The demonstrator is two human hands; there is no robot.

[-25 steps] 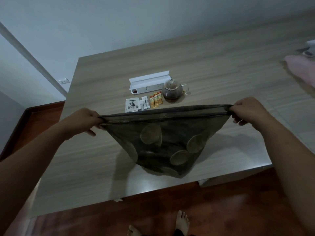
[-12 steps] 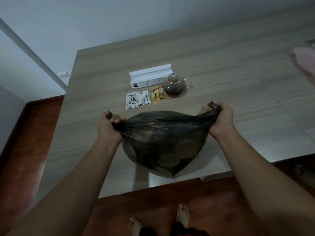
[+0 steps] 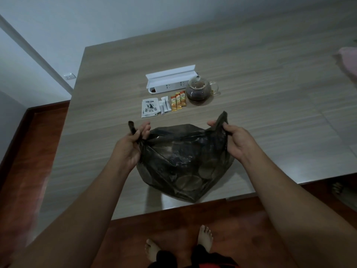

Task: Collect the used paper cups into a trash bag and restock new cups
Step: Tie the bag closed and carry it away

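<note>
A dark, half-transparent trash bag [image 3: 179, 157] hangs over the near edge of the wooden table [image 3: 251, 74]. Several used paper cups [image 3: 186, 182] show through its lower part as pale round shapes. My left hand [image 3: 129, 146] grips the bag's left top corner, a twisted end sticking up above the fingers. My right hand [image 3: 234, 142] grips the right top corner, also bunched and pointing up. The bag's mouth is gathered between both hands. No new cups are in view.
Behind the bag lie a tea sachet [image 3: 149, 108], white sticks [image 3: 165, 105] and orange sachets [image 3: 178, 100]. Further back stand a white open box [image 3: 170, 80] and a glass teapot [image 3: 199, 89] with dark tea. A pink item [image 3: 347, 60] sits far right. My bare feet [image 3: 204, 238] are on the floor.
The bag's mouth was stretched wide and flat a second ago. My hands have come closer together, bunching each top corner into a twisted end, and the bag has sagged.
</note>
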